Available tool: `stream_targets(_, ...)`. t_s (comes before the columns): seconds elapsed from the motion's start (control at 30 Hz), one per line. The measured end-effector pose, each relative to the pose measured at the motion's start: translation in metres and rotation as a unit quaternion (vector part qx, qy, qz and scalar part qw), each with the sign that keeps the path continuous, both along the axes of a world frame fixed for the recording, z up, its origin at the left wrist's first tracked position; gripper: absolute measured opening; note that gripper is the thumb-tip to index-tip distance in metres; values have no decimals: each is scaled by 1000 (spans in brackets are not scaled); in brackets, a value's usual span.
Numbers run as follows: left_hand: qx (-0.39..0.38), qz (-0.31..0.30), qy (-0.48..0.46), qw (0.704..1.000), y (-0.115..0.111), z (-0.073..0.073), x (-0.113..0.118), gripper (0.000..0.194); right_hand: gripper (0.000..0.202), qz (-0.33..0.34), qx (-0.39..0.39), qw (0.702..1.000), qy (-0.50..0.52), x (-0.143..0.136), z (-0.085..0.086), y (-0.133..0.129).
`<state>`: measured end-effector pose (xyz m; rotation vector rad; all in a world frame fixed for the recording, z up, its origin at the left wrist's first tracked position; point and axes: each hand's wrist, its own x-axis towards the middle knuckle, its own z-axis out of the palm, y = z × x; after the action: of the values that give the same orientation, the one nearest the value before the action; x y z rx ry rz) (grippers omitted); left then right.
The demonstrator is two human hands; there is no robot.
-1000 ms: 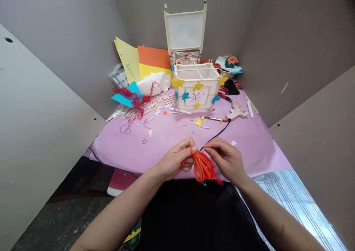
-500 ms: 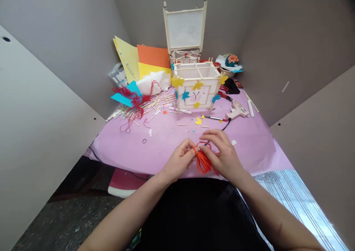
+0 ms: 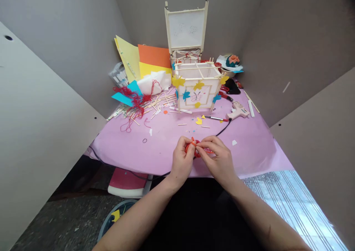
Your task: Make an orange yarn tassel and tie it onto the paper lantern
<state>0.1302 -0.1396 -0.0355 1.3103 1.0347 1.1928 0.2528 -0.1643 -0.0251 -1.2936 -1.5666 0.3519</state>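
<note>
Both hands meet at the near edge of the pink table cover, and between them sits a small bundle of orange yarn. The left hand pinches the left end of the bundle with thumb and forefinger closed on it, and the right hand is closed on the right side, its fingers curled over the strands. The yarn lies directly between the two sets of fingertips, so neither hand is nearer than the other; most of it is hidden by the fingers, and I cannot tell its long axis with certainty, though it seems to run left to right. Farther away on the cover stands a paper lantern box with leaf shapes, a glue gun to its right, and loose wooden sticks with red thread to its left.
</note>
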Motion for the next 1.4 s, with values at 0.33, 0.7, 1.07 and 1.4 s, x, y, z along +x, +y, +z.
stream_targets(0.33,-79,-78,-121,986,2,-19,-1,24,10,-14,-116,988,98,1,-3,13)
stream_targets(0.7,-131,-26,-223,966,2,-21,7,33,16,25,40,999,-12,-5,-14,9)
stream_targets(1.07,6,59,-85,995,-3,-32,8,31,9,-12,89,990,-111,-8,-17,10)
stream_targets(1.4,61,67,43,995,-2,-27,2,23,14,-12,107,987,-117,-6,-13,13)
